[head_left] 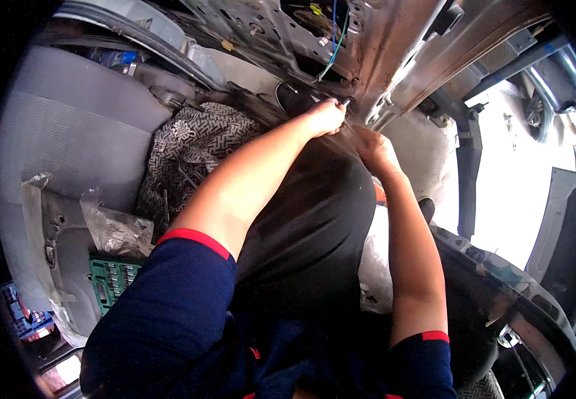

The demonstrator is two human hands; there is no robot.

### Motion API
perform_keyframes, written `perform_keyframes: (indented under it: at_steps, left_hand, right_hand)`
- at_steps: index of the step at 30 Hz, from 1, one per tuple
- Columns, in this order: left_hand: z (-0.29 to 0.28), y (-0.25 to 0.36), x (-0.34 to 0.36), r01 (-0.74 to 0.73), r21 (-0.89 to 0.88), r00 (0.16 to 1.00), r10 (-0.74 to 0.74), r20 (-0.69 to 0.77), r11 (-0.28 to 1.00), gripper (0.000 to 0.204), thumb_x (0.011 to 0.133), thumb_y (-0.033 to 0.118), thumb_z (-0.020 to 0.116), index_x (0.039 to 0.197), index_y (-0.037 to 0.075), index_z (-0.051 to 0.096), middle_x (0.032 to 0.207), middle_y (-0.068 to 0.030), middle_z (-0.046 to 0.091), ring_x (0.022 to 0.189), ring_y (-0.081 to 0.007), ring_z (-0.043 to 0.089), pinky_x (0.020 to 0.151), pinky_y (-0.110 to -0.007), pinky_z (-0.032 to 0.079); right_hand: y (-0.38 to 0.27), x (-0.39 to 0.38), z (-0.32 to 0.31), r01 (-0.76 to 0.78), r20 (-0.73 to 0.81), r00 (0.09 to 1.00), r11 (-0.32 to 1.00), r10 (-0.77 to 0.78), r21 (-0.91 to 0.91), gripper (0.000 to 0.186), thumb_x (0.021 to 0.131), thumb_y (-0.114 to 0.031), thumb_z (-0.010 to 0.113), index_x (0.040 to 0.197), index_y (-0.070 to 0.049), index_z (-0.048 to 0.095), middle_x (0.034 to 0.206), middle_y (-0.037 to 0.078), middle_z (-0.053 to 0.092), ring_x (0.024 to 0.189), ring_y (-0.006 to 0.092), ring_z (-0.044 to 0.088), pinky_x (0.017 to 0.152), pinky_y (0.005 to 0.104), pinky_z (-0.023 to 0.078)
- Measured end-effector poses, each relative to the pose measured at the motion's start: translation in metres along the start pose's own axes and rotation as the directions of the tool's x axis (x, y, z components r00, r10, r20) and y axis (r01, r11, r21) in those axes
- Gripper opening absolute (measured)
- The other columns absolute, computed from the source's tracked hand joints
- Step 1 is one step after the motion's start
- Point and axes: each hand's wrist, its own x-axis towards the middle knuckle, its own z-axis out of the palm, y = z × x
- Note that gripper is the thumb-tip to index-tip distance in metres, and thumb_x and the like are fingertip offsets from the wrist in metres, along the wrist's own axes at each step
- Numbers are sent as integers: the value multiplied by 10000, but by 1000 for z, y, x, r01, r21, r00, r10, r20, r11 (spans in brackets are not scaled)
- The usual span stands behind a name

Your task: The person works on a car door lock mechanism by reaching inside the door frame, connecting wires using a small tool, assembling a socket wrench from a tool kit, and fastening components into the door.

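Note:
My left hand (326, 118) is closed around a small slim thing with a shiny tip (346, 102); its kind is too small to tell. Just to its right, my right hand (375, 151) has its fingers curled in, and what they hold, if anything, is hidden. Both hands are close together over my black trouser leg (321, 199), near the foot of a bare metal vehicle frame (374, 66). My dark shoe (293, 98) shows beyond the left hand.
Blue and green wires (333, 56) hang from the frame. To the left are a grey seat (82, 126), a patterned cloth (201, 136), a clear plastic bag (118, 229) and a green socket set case (106, 282). A dark upright bar (467, 173) stands at the bright opening on the right.

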Motion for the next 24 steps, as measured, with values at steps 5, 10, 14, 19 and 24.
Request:
perform_keyframes:
  at_steps: [5, 10, 14, 19, 24]
  left_hand:
    - [4, -12, 4, -81, -3, 995, 80, -59, 997, 284, 1029, 314, 512, 1080, 39, 559, 732, -99, 639, 563, -213, 614, 490, -390, 506]
    - [4, -10, 6, -57, 94, 996, 63, -59, 994, 334, 1028, 337, 486, 1169, 40, 550, 780, -99, 655, 576, -205, 598, 518, -386, 519]
    - [1, -5, 2, -121, 357, 986, 154, -64, 926, 420, 1027, 340, 455, 1254, 2, 554, 967, -191, 708, 790, -306, 686, 727, -427, 565]
    - [6, -8, -1, -166, 331, 963, 225, -148, 929, 410, 991, 327, 482, 1200, -15, 566, 1109, -293, 667, 1051, -434, 656, 909, -489, 516]
    - [11, -13, 5, -283, 432, 890, 402, -213, 856, 377, 999, 334, 503, 1119, -15, 577, 1074, -302, 672, 1036, -487, 640, 912, -546, 505]
  right_hand:
    - [21, 2, 7, 67, -93, 993, 998, -66, 7, 349, 934, -226, 649, 1229, -47, 693, 1090, 255, 702, 1057, 415, 671, 941, 450, 519]
    - [33, 0, 26, 136, -209, 969, 990, -129, 22, 331, 934, -225, 652, 1220, -65, 695, 1043, 239, 700, 1014, 441, 646, 927, 488, 501]
    - [36, -4, 31, 123, -241, 962, 992, -128, -37, 330, 936, -239, 656, 1224, -84, 697, 1040, 215, 696, 1008, 423, 635, 929, 479, 488]
    - [38, -3, 27, 146, -233, 961, 988, -153, -45, 324, 938, -247, 653, 1211, -78, 696, 1049, 211, 695, 1028, 414, 632, 937, 479, 481]
    - [56, 11, 42, 78, -161, 983, 996, -84, -45, 327, 959, -248, 597, 1223, -68, 662, 1094, 233, 679, 1057, 442, 618, 951, 505, 474]
